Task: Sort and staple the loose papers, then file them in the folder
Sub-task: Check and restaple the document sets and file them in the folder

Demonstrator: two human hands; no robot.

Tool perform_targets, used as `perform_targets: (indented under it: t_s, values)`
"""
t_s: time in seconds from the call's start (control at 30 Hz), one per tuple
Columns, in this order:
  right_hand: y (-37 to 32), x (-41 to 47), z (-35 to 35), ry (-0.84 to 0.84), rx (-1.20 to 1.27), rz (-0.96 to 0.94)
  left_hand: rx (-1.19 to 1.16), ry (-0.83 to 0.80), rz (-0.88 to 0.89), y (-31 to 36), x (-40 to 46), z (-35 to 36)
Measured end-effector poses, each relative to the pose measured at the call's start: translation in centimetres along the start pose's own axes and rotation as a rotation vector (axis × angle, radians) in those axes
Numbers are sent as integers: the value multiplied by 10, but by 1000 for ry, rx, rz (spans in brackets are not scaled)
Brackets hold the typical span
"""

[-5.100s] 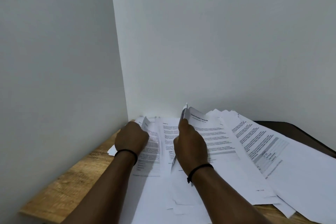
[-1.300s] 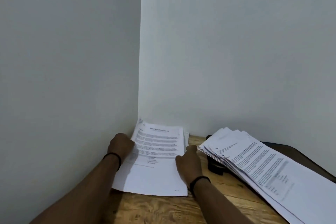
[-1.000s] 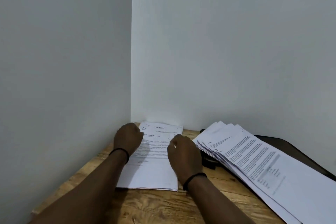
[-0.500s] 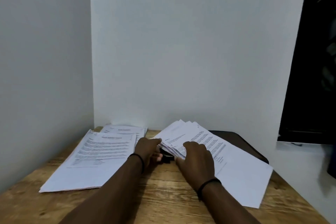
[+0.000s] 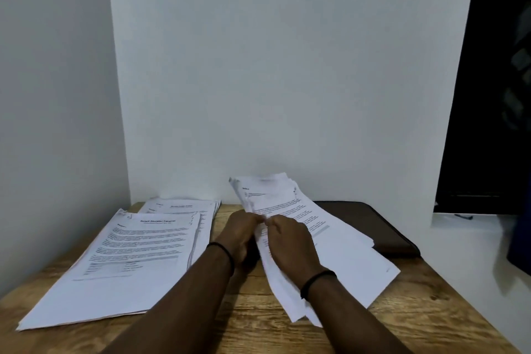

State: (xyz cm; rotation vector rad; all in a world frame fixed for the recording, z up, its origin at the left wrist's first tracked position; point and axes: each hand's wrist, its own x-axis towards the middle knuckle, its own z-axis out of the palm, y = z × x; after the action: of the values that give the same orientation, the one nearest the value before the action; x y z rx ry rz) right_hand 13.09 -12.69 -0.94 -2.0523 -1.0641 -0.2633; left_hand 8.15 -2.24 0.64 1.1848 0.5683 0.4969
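On the wooden plank worktop, both hands meet at the middle, at the left edge of a fanned bundle of white printed papers. The left hand has its fingers curled against that edge from the left and appears to grip it, though the fingertips are hidden. The right hand lies on top of the bundle with its fingers bent, pinching the sheets near the left hand. The bundle's far end tilts up toward the wall at the back edge; its near end spreads over the wood toward the front edge.

At the left side of the worktop lies a flat stack of white printed pages with a bold title line on top. Behind it, against the back edge, a 2nd stack of white printed pages shows, partly covered by the 1st.

A dark brown flat folder lies at the back right corner, its left part under the fanned bundle. Each wrist carries 1 thin black band.
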Motion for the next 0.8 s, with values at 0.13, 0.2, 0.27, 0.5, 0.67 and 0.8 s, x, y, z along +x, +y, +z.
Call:
perform_targets:
  t_s: [0.13,0.2,0.27,0.5,0.67,0.8]
  values:
    - [10,-1,-28,199,199,161,4,97,202,6,-10,-3]
    - [16,4,-49,323,223,171,-7,21,318,20,-22,-5]
    - [18,12,-74,380,288,194,-42,-44,415,37,-34,-8]
    - [7,-5,-128,161,927,83,79,-116,651,67,-85,-3]
    - [-14,-13,-154,255,949,-34,56,-140,722,89,-106,14]
    - [-8,-26,-165,199,910,11,97,-217,700,90,-112,7]
